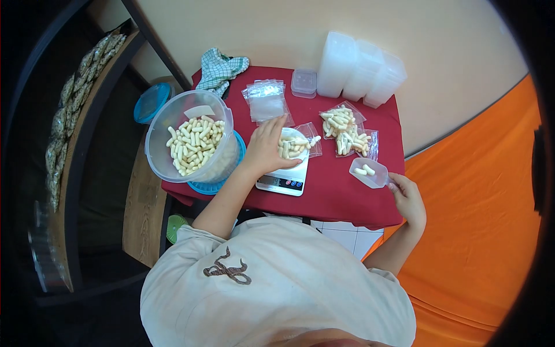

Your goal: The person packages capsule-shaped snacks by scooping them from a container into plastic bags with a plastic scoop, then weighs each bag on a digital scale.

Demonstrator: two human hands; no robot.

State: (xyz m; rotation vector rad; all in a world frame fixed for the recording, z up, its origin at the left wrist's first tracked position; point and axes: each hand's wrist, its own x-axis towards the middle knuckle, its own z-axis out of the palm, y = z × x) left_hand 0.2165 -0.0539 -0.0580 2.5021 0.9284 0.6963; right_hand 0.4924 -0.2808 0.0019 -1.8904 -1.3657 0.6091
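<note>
My left hand [267,148] reaches over a digital kitchen scale [280,184], its thumb and fingers around a clear plastic bag [313,151] of pale, finger-shaped snacks [291,146]. The bag rests on the scale and part of it sticks out to the right; its left side is hidden by the hand. In my right hand [409,200] is the handle of a translucent plastic scoop [370,180], held above the table's right side. A few snack pieces [365,170] lie in the scoop.
A big clear tub [151,144] of snacks stands left on a blue lid [208,188]. Filled bags [347,130], empty bags [267,103], a small container [304,82], stacked containers [358,69] and a checked cloth [218,70] lie on the red tablecloth [329,202].
</note>
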